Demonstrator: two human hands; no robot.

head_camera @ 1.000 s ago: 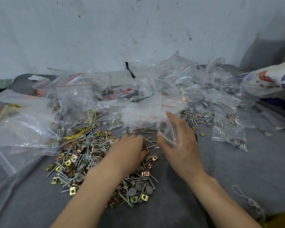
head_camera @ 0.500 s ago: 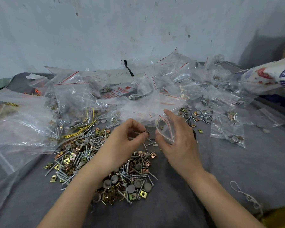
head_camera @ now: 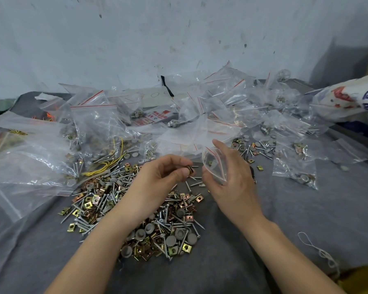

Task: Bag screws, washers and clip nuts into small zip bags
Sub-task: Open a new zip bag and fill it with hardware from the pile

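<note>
- Left hand (head_camera: 157,179) pinches a clip nut (head_camera: 190,169) in its grip, just beside the bag mouth.
- Right hand (head_camera: 232,183) grasps the small zip bag (head_camera: 214,164) above the hardware pile (head_camera: 136,209).

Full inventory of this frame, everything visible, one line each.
hardware pile: many screws, washers and clip nuts; silver, grey, gold; centre of the cloth
small zip bag: one, clear with a red strip, a few parts inside
clip nut: one, brassy, beside the small zip bag
filled bags: many, clear, heaped behind the pile
large bags: several, clear, left
wires: bundle, yellow, left of the pile
sack: one, white, printed, right edge
string: one, white, lower right
cloth: one, grey
left hand: pinches the clip nut
right hand: holds the small zip bag
</note>
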